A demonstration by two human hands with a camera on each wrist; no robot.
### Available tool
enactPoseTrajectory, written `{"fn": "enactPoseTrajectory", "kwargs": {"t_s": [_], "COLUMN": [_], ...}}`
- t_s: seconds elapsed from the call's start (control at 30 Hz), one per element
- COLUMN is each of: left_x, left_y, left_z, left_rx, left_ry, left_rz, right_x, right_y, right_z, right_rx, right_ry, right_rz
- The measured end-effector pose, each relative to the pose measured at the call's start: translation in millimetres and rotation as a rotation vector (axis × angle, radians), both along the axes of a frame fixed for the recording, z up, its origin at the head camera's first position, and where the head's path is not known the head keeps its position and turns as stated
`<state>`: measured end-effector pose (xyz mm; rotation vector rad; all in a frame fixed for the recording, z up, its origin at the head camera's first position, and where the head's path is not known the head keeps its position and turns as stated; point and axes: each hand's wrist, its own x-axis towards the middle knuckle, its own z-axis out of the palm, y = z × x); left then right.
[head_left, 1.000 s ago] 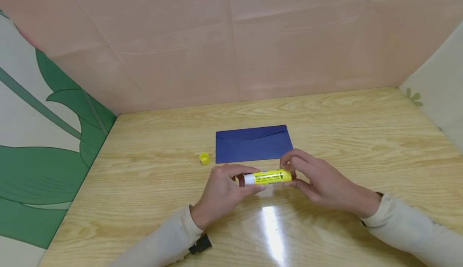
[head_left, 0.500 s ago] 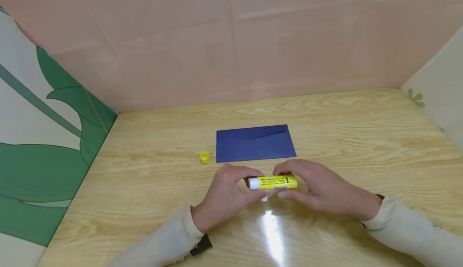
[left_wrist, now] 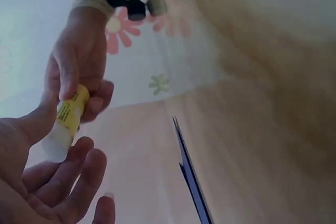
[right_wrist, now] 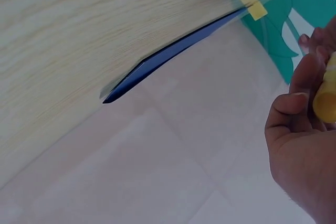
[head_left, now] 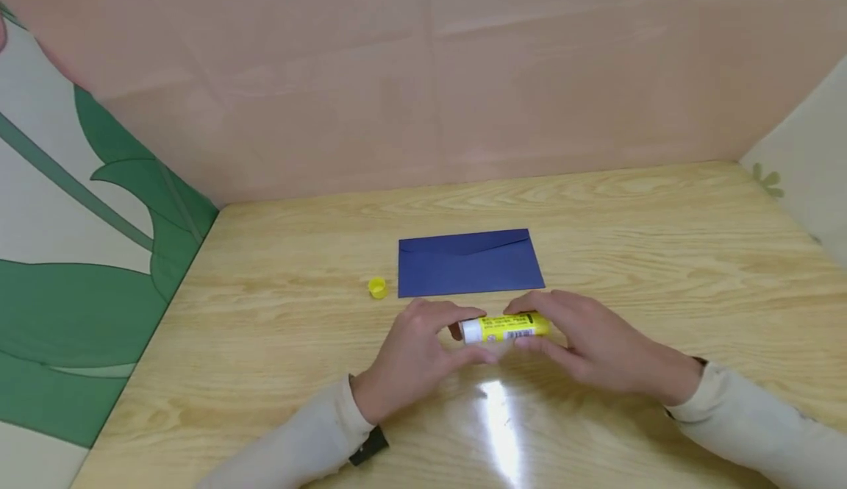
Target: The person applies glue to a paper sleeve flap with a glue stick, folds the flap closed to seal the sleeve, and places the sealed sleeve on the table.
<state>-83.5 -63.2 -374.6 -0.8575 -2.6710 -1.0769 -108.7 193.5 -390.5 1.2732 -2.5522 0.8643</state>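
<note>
A yellow glue stick (head_left: 506, 328) with a white left end lies level between both hands, just above the table. My left hand (head_left: 417, 349) holds the white end, index finger above it and thumb below. My right hand (head_left: 595, 338) grips the yellow body between thumb and fingers. In the left wrist view the glue stick (left_wrist: 71, 111) runs from the left hand (left_wrist: 39, 182) to the right hand (left_wrist: 79, 56). The right wrist view shows its yellow end (right_wrist: 326, 100) inside the right hand (right_wrist: 304, 135). Some fingertips are hidden behind it.
A closed dark blue envelope (head_left: 470, 268) lies flat behind the hands. Left of it a small yellow cap (head_left: 377, 288) stands on the wooden table (head_left: 284, 312). Pink sheeting (head_left: 423, 77) rises at the back, with patterned panels at both sides.
My right hand has shifted its grip from the far right end onto the yellow body. The glue stick has turned about its length, showing a barcode, and moved slightly right. Envelope and cap stay put.
</note>
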Motion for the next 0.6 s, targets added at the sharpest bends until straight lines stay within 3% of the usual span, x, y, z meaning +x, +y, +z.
{"fn": "enactPoseTrajectory", "kwargs": {"t_s": [0.17, 0.27, 0.33, 0.5, 0.6], "left_x": [-15.4, -30.5, -39.0, -50.1, -53.7], "left_y": [-17.0, -34.0, -47.4, -76.8, -85.4], "left_z": [2.9, 7.4, 10.2, 11.9, 9.8], "left_rx": [-0.012, -0.086, -0.205, -0.633, -0.734], "left_ry": [-0.132, -0.172, -0.161, -0.077, -0.099], "left_rz": [0.024, 0.084, 0.137, 0.242, 0.247], "right_x": [-1.7, -2.1, -1.8, 0.1, 0.6], "right_y": [-0.2, 0.3, 0.4, -0.2, -0.5], "right_z": [0.5, 0.9, 0.9, -2.1, -3.3], "right_rx": [0.005, -0.006, -0.011, -0.021, -0.029], "right_ry": [-0.044, -0.078, -0.103, -0.106, -0.089], "right_rz": [-0.045, -0.065, -0.077, -0.071, -0.067]}}
